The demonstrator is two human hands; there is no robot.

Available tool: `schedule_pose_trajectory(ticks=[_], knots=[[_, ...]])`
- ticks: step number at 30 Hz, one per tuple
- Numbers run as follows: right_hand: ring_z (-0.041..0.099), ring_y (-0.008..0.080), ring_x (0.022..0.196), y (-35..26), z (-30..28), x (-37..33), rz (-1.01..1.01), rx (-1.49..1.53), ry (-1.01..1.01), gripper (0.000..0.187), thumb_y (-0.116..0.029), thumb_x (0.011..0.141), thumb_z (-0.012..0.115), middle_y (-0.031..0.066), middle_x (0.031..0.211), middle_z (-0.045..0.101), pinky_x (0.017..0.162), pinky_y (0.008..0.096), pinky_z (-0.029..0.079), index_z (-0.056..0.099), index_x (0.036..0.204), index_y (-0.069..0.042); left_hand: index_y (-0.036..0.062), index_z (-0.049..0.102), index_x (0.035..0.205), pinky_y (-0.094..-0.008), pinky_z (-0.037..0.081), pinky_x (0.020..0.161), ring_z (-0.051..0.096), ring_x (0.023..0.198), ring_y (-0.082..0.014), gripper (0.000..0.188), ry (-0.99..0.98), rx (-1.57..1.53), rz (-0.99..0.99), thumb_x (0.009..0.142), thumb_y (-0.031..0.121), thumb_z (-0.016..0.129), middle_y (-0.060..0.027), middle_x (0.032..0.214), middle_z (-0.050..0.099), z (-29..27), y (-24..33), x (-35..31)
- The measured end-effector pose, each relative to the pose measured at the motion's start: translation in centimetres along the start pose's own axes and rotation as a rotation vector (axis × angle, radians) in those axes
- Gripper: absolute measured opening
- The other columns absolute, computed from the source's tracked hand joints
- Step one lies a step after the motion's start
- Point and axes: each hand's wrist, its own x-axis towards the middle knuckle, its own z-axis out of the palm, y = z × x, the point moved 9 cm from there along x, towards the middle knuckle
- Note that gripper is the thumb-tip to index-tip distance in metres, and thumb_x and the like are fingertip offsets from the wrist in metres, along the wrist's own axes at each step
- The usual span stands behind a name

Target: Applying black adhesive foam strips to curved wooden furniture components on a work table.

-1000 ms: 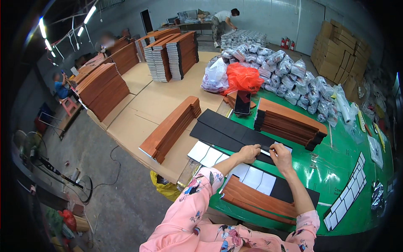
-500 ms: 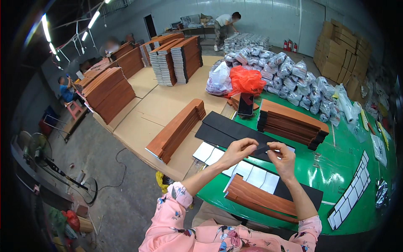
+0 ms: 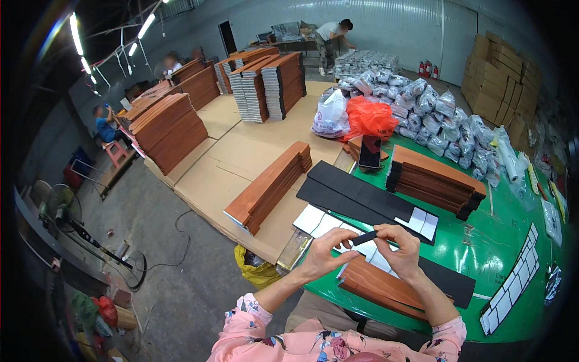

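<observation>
A small black strip (image 3: 364, 238), which looks like foam, is stretched between my hands above the green table. My left hand (image 3: 329, 252) pinches its left end between finger and thumb. The other end is in the closed fingers of my right hand (image 3: 399, 248). Below them lie wood-coloured boards (image 3: 386, 288) and a white-faced strip sheet (image 3: 313, 222), partly covered by my hands. A black sheet (image 3: 449, 279) sits to the right of the boards. Farther out, more black sheets (image 3: 347, 193) lie overlapped, with white pieces (image 3: 422, 223) at their right end.
A stack of dark-edged boards (image 3: 437, 178) and a phone (image 3: 370, 152) stand at the far side. Wrapped bundles (image 3: 425, 111) pile up behind. At left, more boards (image 3: 271, 187) rest on cardboard (image 3: 205, 175). A white-pieced strip (image 3: 512, 280) lies right. A person (image 3: 329, 39) bends at the back.
Both hands have come lower and nearer to me, over the wood-coloured boards. The black piece now shows as a narrow strip between them. The whole view has shifted slightly.
</observation>
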Motion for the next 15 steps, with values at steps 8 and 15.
schedule_pose_trajectory(ticks=[8,15], knots=[[0.066,0.0241,0.082,-2.3,1.0,-0.5,-0.077,-0.03,-0.04,0.021,0.005,0.067,0.072,0.0113,0.09,0.068,0.069,0.0302,0.053,0.06,0.083,-0.003,0.0012,0.063,0.098,-0.0263,0.05,0.063,0.062,0.073,-0.0159,0.03,0.231,0.251,0.238,0.071,0.003,0.075,-0.0111,0.093,0.062,-1.5,2.2,-1.9],[0.067,0.0227,0.082,-2.7,2.6,-1.1,-0.071,0.089,-0.153,0.022,0.006,0.068,0.072,0.0124,0.091,0.068,0.069,0.029,0.054,0.061,0.084,-0.002,0.0012,0.064,0.096,-0.0263,0.048,0.062,0.06,0.072,-0.0159,0.025,0.214,0.046,0.089,0.072,0.004,0.073,-0.0092,0.092,0.059,-3.1,1.2,-3.5]])
